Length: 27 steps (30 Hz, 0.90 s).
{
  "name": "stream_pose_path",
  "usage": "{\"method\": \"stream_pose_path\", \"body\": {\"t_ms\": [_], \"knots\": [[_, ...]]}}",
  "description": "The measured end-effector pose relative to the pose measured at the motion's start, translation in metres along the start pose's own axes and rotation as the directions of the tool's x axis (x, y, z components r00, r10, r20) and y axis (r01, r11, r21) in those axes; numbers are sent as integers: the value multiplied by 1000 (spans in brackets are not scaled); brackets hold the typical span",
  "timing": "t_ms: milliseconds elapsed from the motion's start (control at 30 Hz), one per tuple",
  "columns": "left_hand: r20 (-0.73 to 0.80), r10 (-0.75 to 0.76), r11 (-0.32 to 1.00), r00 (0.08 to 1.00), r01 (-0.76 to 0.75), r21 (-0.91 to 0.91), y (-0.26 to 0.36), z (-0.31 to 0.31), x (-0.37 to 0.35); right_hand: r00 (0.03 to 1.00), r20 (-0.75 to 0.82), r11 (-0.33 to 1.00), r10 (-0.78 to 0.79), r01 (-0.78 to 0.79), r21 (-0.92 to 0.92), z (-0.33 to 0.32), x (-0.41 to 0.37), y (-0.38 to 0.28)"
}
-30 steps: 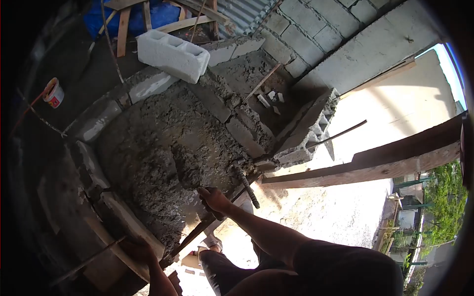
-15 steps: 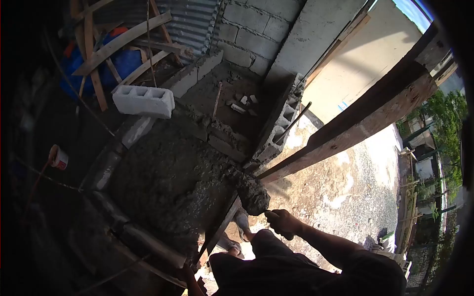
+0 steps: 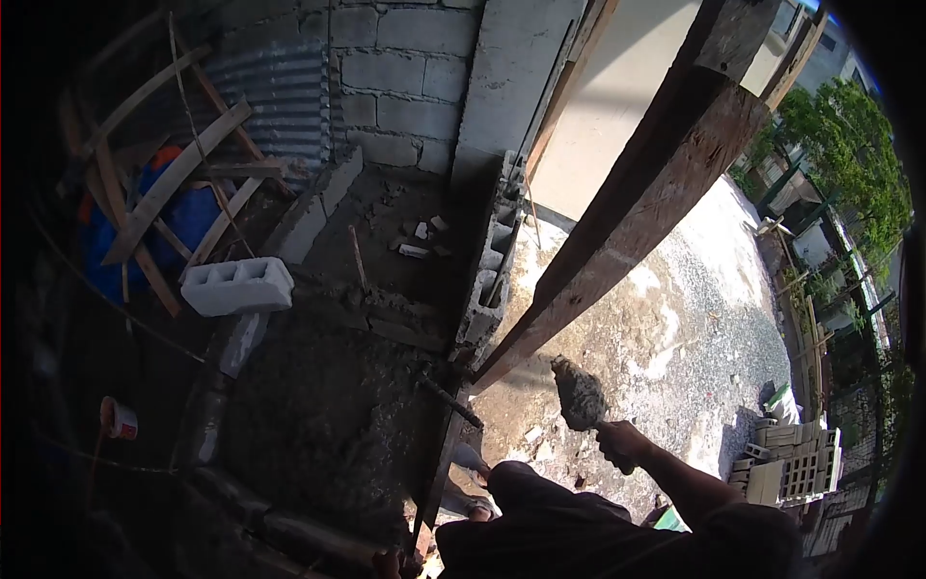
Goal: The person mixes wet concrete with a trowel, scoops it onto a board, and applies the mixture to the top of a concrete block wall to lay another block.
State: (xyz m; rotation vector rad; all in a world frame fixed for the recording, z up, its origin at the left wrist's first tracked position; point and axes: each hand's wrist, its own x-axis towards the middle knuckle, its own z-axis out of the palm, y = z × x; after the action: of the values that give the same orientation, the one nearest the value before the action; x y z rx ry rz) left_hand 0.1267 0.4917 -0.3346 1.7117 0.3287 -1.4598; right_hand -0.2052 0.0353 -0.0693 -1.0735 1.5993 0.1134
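Note:
My right hand is closed around the handle of a trowel, its blade coated with grey mortar. The trowel is held out over the sunlit ground, to the right of the wooden post. At the bottom edge, my left hand shows only in part, in shadow beside a narrow upright board; its fingers are too dark to make out. Wet grey mortar fills a block-edged area left of my body. A dark rod sticks out across its right edge.
A hollow concrete block sits at the mortar's far left corner. A thick wooden post slants up on the right. Loose planks lean at the upper left, and a small bucket stands at left. Stacked blocks lie at right.
My right hand has swung the trowel right and away from the mortar's edge, out over the sunlit ground. The view has turned to the right, and the dark rod now shows at the edge.

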Motion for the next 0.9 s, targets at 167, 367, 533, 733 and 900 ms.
{"method": "stream_pose_path", "body": {"t_ms": [167,367,533,733,900], "knots": [[-170,55,998,984,-59,-18,17,-13,23,990,-70,985,-125,132,113,-24,46,-62],[-305,20,999,952,-34,-38,18,-17,30,936,-112,933,-332,344,107,-30,123,-165],[-375,-10,996,927,-23,-83,10,-5,26,802,47,801,-595,589,105,-31,186,-231],[-511,-79,996,856,47,-74,15,11,-7,733,101,723,-673,680,-122,-16,240,-276],[-361,531,828,767,-560,28,-66,12,43,711,147,637,-687,688,-349,-26,305,-279]]}}
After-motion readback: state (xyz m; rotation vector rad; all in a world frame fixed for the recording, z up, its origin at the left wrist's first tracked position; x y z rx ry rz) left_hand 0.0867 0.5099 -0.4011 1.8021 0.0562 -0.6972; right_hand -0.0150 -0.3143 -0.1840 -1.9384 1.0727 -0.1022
